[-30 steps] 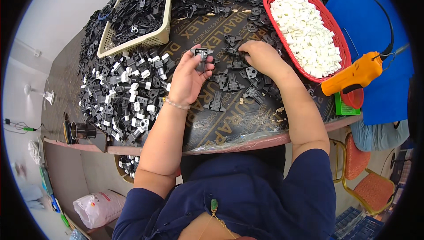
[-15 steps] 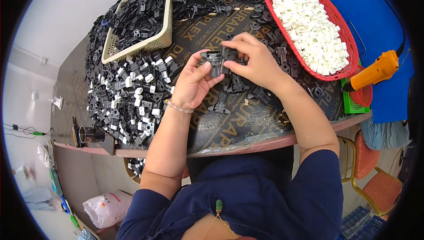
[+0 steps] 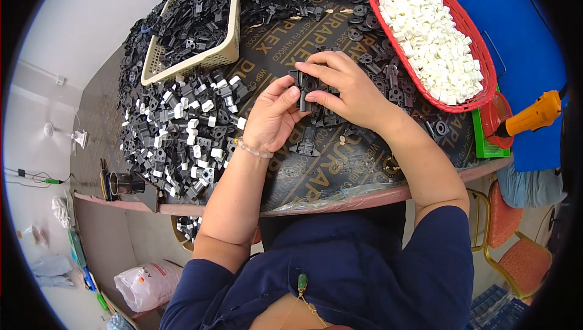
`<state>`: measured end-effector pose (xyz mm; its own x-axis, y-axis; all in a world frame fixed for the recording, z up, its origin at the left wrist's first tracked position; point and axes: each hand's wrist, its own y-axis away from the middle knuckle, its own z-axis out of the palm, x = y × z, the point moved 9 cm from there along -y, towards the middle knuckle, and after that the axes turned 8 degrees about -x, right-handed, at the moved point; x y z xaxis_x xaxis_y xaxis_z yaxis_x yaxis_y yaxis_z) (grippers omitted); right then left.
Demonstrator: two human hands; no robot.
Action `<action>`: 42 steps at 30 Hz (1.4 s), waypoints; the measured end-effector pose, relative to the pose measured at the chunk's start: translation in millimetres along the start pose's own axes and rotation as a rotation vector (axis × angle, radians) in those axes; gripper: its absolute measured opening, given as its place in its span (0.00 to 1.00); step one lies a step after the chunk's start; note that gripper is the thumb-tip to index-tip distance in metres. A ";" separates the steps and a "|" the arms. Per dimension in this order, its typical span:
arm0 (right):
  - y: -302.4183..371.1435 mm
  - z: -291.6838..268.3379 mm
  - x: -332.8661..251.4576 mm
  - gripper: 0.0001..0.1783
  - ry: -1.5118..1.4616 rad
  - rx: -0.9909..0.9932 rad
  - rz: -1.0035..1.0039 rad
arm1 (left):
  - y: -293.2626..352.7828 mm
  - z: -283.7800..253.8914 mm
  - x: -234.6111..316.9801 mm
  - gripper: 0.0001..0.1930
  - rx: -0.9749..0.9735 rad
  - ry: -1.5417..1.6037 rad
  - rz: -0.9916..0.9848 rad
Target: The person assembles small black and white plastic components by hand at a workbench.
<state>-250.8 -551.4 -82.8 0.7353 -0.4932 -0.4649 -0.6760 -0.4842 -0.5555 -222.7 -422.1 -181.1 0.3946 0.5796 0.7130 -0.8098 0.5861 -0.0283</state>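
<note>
Over the middle of the table, black plastic parts [image 3: 305, 90] are held together between my two hands. My left hand [image 3: 267, 116] pinches them from the left with thumb and fingers. From the right, my right hand [image 3: 349, 90] grips them with its thumb below and fingers across the top. My fingers hide much of the parts' shape, so I cannot tell whether they are joined. Just below my hands, another black plastic piece [image 3: 305, 143] lies on the table. More loose black parts [image 3: 395, 84] spread beyond my right hand.
Black pieces with white caps [image 3: 188, 129] are heaped at left. A beige basket [image 3: 234, 51] holds black parts; a red basket [image 3: 487, 81] holds small white pieces. At right, an orange power screwdriver [image 3: 534, 113] rests by a green tray [image 3: 486, 142]. A metal cup [image 3: 124, 183] stands near the left edge.
My hands have brought the black parts closer together; before, they showed side by side with more of the left one visible. The orange screwdriver appears shifted slightly right and down.
</note>
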 end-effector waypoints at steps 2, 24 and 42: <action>-0.2 -0.7 -2.4 0.27 0.030 0.025 -0.016 | 1.0 -2.5 1.0 0.13 0.007 -0.006 -0.007; 15.1 14.0 45.4 0.14 -0.631 -0.158 0.564 | 8.6 21.4 21.3 0.10 0.099 -0.928 0.198; 109.0 -160.2 168.0 0.10 0.847 -0.070 1.043 | 0.2 13.8 12.5 0.19 0.006 -0.051 0.128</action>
<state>-208.8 -802.8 -111.0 -0.3595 -0.9308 -0.0663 -0.9172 0.3656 -0.1585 -224.0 -422.6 -162.6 0.2654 0.6201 0.7383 -0.8548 0.5055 -0.1174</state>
